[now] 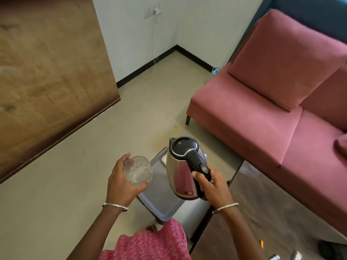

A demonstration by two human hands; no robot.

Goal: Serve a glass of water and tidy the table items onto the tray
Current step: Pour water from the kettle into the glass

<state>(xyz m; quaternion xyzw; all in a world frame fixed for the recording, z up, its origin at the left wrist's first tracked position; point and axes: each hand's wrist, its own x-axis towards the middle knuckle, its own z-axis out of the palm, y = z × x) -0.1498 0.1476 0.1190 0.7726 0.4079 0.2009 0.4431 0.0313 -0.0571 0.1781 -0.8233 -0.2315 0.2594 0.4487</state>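
My left hand (124, 182) is wrapped around a clear glass (138, 170). The fingers curl under its base and the thumb lies along the far side, so the grip is closed on it. The glass is tilted, its mouth facing up toward me, and I cannot tell whether any water is in it. My right hand (211, 184) is clenched around the black handle of a steel kettle (181, 168), fingers folded tight under the grip. The kettle's black lid is down and its spout points away from me. Its body hangs just beside the glass, to the right of it, and the two do not touch.

Both are held in the air above a grey tray (159, 196) with a dark rim. The tray lies lower down, between my two wrists in the view, but I cannot make out what it rests on. A thin bangle (115, 206) circles my left wrist, and there is another on the right.

To my right is the dark glossy table (266, 207) with a few small items near its close corner – too blurred to name. Beyond it stands a pink sofa (272, 102) against the wall. A brown wooden panel (48, 72) fills the left side, and a white cable (153, 44) hangs from a wall socket (152, 11) down to the floor. My pink patterned garment (150, 243) shows at the bottom edge.
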